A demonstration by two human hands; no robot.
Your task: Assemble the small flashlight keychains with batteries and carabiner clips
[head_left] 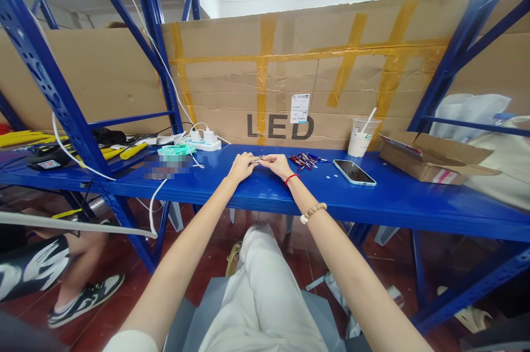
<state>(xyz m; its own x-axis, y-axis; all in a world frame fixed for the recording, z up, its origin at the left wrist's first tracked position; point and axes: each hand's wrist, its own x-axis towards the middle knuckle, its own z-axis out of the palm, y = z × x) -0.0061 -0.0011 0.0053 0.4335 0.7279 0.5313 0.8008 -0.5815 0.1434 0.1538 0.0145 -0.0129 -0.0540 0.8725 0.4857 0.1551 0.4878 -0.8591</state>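
My left hand (242, 166) and my right hand (276, 165) meet above the blue bench (265, 189), fingertips nearly touching. Both have their fingers closed in a pinch around something small and thin, which I cannot make out at this size. Just to the right of my right hand lies a heap of small shiny red and blue pieces (304, 161), too small to identify. A phone (354, 172) with a dark screen rests further right on the bench.
A plastic cup with a straw (359, 136) and an open cardboard box (434, 158) stand on the right. At left are a white power strip (205, 142), cables and yellow-handled tools (132, 151). A taped cardboard panel (232, 87) closes the back. Another person's leg (78, 263) shows at lower left.
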